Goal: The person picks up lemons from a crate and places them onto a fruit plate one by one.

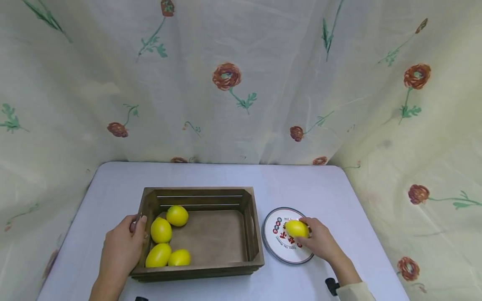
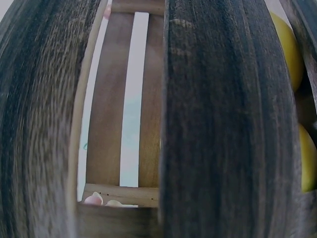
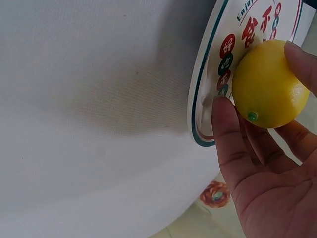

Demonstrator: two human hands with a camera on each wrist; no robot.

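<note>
My left hand [image 1: 122,248] grips the left wall of a dark brown wooden crate [image 1: 216,236], its thumb over the rim. In the left wrist view the crate's slats [image 2: 213,119] fill most of the picture and that hand is largely hidden. Several yellow lemons [image 1: 160,230] lie along the crate's left side. To the right of the crate, my right hand [image 1: 320,240] holds another lemon [image 3: 270,84] between thumb and fingers, over a round white plate [image 1: 273,244] with red characters and a dark rim. A small green stem end shows on that lemon in the right wrist view.
A white cloth covers the table [image 1: 301,184]. Behind it and along both sides hangs a pale curtain [image 1: 271,96] printed with red-brown flowers. Near the right sleeve, a small black object [image 1: 332,286] shows at the wrist.
</note>
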